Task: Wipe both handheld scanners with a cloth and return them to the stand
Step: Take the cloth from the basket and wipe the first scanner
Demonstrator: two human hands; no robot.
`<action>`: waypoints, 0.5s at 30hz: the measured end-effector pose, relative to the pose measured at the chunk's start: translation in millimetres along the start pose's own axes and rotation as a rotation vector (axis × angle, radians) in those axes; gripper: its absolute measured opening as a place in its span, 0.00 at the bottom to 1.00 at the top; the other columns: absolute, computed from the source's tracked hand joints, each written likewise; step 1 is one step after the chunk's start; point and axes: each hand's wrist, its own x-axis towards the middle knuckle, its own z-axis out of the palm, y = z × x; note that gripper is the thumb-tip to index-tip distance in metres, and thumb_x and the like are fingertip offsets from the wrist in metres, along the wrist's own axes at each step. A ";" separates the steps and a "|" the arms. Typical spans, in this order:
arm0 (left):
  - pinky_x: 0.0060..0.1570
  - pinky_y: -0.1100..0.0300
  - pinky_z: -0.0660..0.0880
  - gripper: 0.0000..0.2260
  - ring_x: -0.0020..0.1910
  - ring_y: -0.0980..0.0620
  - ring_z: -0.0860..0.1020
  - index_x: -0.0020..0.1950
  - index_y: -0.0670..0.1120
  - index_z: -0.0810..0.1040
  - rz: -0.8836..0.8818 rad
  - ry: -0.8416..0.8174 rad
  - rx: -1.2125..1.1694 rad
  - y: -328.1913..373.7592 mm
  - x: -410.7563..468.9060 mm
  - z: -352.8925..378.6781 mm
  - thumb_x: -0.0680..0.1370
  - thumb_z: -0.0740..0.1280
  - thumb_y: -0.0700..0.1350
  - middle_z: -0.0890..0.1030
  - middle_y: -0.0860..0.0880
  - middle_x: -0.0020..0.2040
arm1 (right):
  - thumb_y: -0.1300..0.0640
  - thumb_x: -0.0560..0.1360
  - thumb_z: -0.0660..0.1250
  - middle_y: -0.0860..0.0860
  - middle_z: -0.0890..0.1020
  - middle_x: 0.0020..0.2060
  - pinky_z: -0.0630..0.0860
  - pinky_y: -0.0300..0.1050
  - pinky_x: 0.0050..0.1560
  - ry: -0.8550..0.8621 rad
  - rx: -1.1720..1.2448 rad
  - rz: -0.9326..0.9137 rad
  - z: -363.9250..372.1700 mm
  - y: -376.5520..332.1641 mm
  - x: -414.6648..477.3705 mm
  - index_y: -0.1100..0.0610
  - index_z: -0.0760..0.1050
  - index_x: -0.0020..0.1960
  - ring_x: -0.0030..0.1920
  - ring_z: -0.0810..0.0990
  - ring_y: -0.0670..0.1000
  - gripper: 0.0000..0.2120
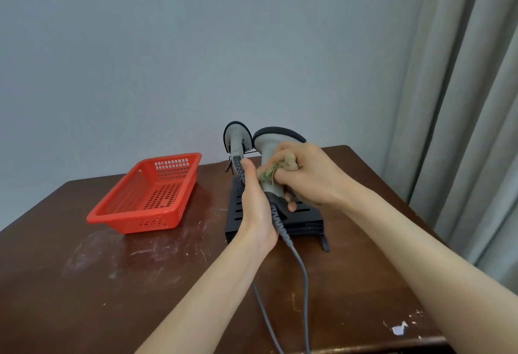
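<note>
Basket left of stand, second scanner behind

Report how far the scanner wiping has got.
Done: nothing provably; the far scanner sits on the stand, wiped or not unknown. In hand: the left hand holds the near scanner while the right hand rubs its handle with the cloth. Left: returning it to the stand.
</note>
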 end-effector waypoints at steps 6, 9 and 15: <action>0.21 0.63 0.67 0.29 0.25 0.52 0.68 0.47 0.42 0.79 -0.086 -0.018 -0.029 0.3 -3.4 1.4 0.78 0.52 0.65 0.73 0.46 0.32 | 0.61 0.72 0.62 0.47 0.78 0.43 0.78 0.56 0.50 0.183 -0.186 -0.028 -10.0 4.9 14.9 0.45 0.82 0.47 0.45 0.79 0.51 0.15; 0.21 0.62 0.69 0.28 0.26 0.52 0.68 0.49 0.42 0.78 -0.101 -0.007 -0.031 0.2 -2.5 2.4 0.78 0.53 0.65 0.73 0.45 0.32 | 0.62 0.73 0.61 0.49 0.77 0.46 0.76 0.53 0.50 0.237 -0.251 -0.030 -11.3 8.0 20.5 0.47 0.82 0.52 0.47 0.78 0.52 0.16; 0.25 0.63 0.71 0.27 0.25 0.53 0.72 0.42 0.46 0.80 -0.123 -0.006 -0.071 0.2 1.4 -1.5 0.77 0.53 0.66 0.77 0.48 0.31 | 0.65 0.72 0.64 0.52 0.80 0.29 0.67 0.39 0.20 -0.063 0.104 0.069 -7.6 -2.7 -3.6 0.60 0.79 0.41 0.23 0.76 0.53 0.06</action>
